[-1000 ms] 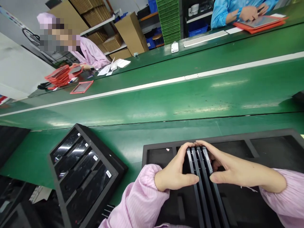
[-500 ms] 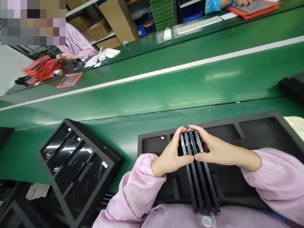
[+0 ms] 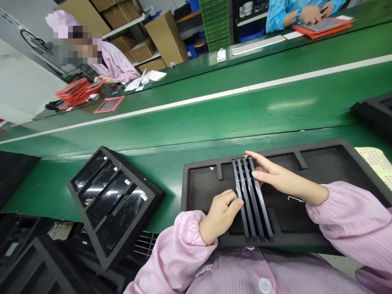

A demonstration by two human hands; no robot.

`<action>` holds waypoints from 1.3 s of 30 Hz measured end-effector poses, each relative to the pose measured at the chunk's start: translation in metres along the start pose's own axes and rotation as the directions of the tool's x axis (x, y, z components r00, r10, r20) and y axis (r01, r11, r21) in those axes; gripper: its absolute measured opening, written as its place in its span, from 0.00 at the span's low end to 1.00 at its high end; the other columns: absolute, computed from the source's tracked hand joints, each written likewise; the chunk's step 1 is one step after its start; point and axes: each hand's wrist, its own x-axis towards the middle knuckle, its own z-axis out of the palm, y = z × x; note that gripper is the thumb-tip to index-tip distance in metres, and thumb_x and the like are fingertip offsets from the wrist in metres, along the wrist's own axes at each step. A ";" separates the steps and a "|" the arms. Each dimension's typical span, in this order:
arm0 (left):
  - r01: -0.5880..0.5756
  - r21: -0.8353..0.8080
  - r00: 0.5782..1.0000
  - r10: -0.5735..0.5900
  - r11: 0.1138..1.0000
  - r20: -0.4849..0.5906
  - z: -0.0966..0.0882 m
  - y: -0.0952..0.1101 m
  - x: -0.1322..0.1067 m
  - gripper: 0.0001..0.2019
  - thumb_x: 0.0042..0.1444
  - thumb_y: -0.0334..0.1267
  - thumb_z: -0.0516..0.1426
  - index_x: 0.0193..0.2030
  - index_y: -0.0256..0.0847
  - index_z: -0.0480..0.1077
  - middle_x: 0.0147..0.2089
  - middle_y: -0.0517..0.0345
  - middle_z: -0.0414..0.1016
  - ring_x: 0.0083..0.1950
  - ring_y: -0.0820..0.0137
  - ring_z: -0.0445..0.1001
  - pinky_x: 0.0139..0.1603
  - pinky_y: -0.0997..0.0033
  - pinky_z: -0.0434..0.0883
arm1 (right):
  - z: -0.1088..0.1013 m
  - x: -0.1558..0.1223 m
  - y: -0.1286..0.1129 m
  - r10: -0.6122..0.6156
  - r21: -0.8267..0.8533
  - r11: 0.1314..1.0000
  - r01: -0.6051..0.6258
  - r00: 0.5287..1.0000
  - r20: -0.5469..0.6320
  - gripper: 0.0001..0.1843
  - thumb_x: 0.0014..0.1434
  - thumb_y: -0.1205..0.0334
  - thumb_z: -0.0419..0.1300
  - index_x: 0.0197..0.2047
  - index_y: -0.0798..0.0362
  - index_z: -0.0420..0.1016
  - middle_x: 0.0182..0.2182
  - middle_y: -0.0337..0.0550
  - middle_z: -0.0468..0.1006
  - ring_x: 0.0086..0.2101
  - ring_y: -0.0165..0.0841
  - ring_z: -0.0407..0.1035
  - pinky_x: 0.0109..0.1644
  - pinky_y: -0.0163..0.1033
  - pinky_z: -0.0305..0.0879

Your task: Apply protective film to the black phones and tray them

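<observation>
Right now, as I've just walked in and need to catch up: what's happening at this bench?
A person in pink striped sleeves steadies four thin black slabs standing on edge in a black foam tray. The curled left hand presses the stack's left side near its close end; the right hand, fingers open, rests against its far end. Beside it, a second black foam tray holds four glossy dark panels. Beyond lies a green conveyor belt.

A pale pink garment with fine ribbed stripes is worn — the left sleeve (image 3: 180,249) and right sleeve (image 3: 352,216) are gathered at elastic cuffs, a round pale button (image 3: 263,284) is noted on the front, and the left hand (image 3: 221,212) and right hand (image 3: 275,175) are bare.
</observation>
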 end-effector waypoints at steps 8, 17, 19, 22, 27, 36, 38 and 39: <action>-0.067 -0.050 0.997 0.070 0.996 0.046 -0.003 -0.007 0.001 0.26 0.61 0.58 0.40 0.20 0.42 0.50 0.23 0.62 0.53 0.26 0.73 0.55 0.29 0.71 0.56 | -0.005 0.004 -0.006 0.039 0.048 0.998 -0.037 0.998 -0.040 0.32 0.60 0.46 0.49 0.63 0.52 0.51 0.50 0.48 0.66 0.36 0.33 0.67 0.39 0.41 0.70; -0.338 0.396 0.916 0.203 0.854 0.346 0.003 0.000 -0.004 0.05 0.59 0.38 0.51 0.36 0.39 0.64 0.36 0.53 0.65 0.34 0.67 0.65 0.32 0.69 0.65 | 0.022 0.005 -0.019 0.048 -0.543 0.782 -0.308 0.897 -0.440 0.37 0.46 0.46 0.60 0.58 0.50 0.62 0.62 0.53 0.52 0.39 0.48 0.71 0.44 0.53 0.69; -0.351 0.462 0.917 0.199 0.815 0.346 0.008 -0.003 -0.007 0.04 0.57 0.36 0.54 0.37 0.39 0.64 0.36 0.52 0.66 0.34 0.66 0.65 0.32 0.68 0.66 | 0.028 0.008 -0.018 0.068 -0.513 0.804 -0.302 0.903 -0.424 0.34 0.44 0.52 0.59 0.56 0.49 0.63 0.63 0.51 0.50 0.38 0.46 0.72 0.43 0.51 0.70; -0.382 0.387 0.922 0.315 0.839 0.227 0.009 -0.009 -0.009 0.01 0.57 0.33 0.52 0.36 0.40 0.65 0.34 0.54 0.67 0.34 0.66 0.67 0.32 0.68 0.66 | 0.026 0.013 -0.012 -0.021 -0.369 0.918 -0.146 0.910 -0.414 0.29 0.41 0.56 0.55 0.49 0.50 0.65 0.58 0.51 0.58 0.48 0.47 0.67 0.51 0.50 0.65; -0.177 -0.141 0.902 0.103 0.974 -0.419 0.003 0.005 -0.002 0.23 0.49 0.32 0.59 0.53 0.46 0.60 0.57 0.50 0.63 0.58 0.59 0.61 0.55 0.58 0.61 | 0.019 0.006 -0.018 -0.089 0.030 0.993 0.113 0.896 -0.436 0.28 0.42 0.52 0.59 0.46 0.50 0.59 0.53 0.51 0.65 0.52 0.45 0.63 0.56 0.50 0.61; 0.204 -0.904 0.974 -0.171 0.375 0.149 0.032 0.041 0.018 0.22 0.32 0.29 0.58 0.41 0.36 0.71 0.31 0.55 0.74 0.34 0.64 0.73 0.33 0.71 0.63 | 0.006 -0.014 -0.031 -0.388 -0.152 0.919 0.363 0.769 -0.508 0.20 0.54 0.45 0.59 0.45 0.48 0.65 0.46 0.48 0.71 0.47 0.41 0.67 0.48 0.44 0.68; 0.203 -0.881 0.969 -0.215 0.426 0.120 0.035 0.037 0.020 0.22 0.31 0.27 0.58 0.40 0.36 0.71 0.32 0.56 0.74 0.33 0.67 0.70 0.34 0.72 0.62 | -0.014 -0.014 -0.038 -0.379 -0.297 0.916 0.270 0.827 -0.416 0.23 0.54 0.39 0.57 0.42 0.50 0.70 0.47 0.50 0.71 0.47 0.44 0.67 0.49 0.47 0.68; 0.215 -0.863 0.966 -0.228 0.458 0.120 0.035 0.036 0.020 0.22 0.30 0.27 0.57 0.39 0.35 0.71 0.32 0.56 0.73 0.33 0.69 0.69 0.34 0.72 0.62 | -0.023 -0.014 -0.043 -0.349 -0.341 0.913 0.223 0.859 -0.374 0.25 0.54 0.37 0.56 0.42 0.51 0.72 0.47 0.51 0.71 0.46 0.44 0.67 0.49 0.47 0.68</action>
